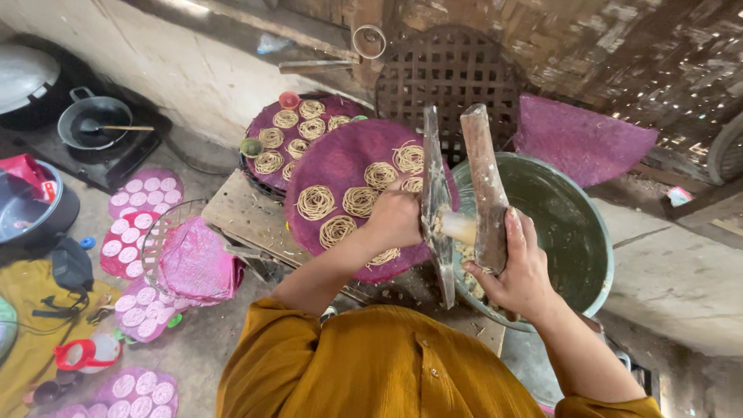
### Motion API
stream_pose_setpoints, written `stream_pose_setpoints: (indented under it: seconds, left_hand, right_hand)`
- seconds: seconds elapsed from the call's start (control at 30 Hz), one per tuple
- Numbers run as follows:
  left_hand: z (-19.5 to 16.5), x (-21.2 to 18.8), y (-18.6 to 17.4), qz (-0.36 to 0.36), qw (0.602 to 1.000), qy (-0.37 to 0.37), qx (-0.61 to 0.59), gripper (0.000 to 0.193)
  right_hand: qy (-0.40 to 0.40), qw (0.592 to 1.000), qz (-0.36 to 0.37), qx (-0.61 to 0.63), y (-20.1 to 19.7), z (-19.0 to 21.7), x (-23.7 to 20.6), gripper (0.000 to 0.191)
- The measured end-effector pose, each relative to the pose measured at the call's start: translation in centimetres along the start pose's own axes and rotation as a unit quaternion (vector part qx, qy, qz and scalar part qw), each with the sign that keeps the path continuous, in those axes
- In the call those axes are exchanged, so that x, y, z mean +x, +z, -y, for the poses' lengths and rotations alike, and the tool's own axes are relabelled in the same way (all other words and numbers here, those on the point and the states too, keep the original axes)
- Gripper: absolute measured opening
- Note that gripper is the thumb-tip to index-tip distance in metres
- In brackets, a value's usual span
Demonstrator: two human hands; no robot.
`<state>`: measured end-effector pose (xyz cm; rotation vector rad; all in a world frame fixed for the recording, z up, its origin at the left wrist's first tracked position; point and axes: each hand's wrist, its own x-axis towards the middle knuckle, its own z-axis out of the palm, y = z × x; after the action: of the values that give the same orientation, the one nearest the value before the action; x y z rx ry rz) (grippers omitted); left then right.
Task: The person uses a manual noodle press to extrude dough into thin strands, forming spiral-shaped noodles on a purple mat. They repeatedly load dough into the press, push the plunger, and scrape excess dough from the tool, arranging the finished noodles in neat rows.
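Wooden press held upright at the middle of the scene, its two long handles rising side by side, pale dough showing between them low down. Right hand wrapped firmly round the right handle, fingers closed on the wood. Left hand curled against the left handle, knuckles toward the camera — grip on it hidden, so closed on the press or merely resting against it, cannot tell.

Just left of the press, touching the left hand's far side, a round purple mat carrying coiled noodle nests in loose rows. Beyond that mat, farther left and up from the press, a second purple mat with more nests, plus small cups at its edge. Right of the press and directly behind it, a large green basin — bits of dough on its near wall. Beyond the basin, a dark woven lattice tray leaning on the wall and another purple mat lying bare.

Under the mats, left of the press, a wooden board. Well left of the press on the floor, a wire basket with pink cloth, pink mats dotted with white discs, and farther off a black pan on a stove.
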<state>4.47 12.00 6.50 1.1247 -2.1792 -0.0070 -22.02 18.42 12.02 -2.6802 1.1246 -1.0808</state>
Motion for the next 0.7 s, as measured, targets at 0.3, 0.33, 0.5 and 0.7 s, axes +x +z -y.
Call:
stream_pose_setpoints:
  seconds: [0.3, 0.33, 0.5, 0.7]
  left_hand:
    - [2.7, -2.7, 1.3, -0.082, 0.997, 0.005, -0.013, 0.027]
    - [3.6, -3.1, 1.0, -0.1, 0.993, -0.033, -0.046, 0.031]
    - [8.0, -10.8, -2.6, -0.168, 0.94, -0.231, -0.186, 0.064]
    - [12.7, -22.6, -8.2, -0.311, 0.913, -0.231, -0.127, 0.059]
  right_hand:
    - [0.056, 0.993, 0.088, 0.051, 4.5, 2.2, 4.1, 0.119]
    - [0.047, 0.992, 0.102, 0.051, 4.9, 1.6, 4.8, 0.122]
    - [0.114, 0.878, 0.118, 0.45, 6.5, -3.6, 6.9, 0.107]
    - [0.572, 0.719, -0.027, 0.394, 11.8, -3.9, 0.0, 0.067]
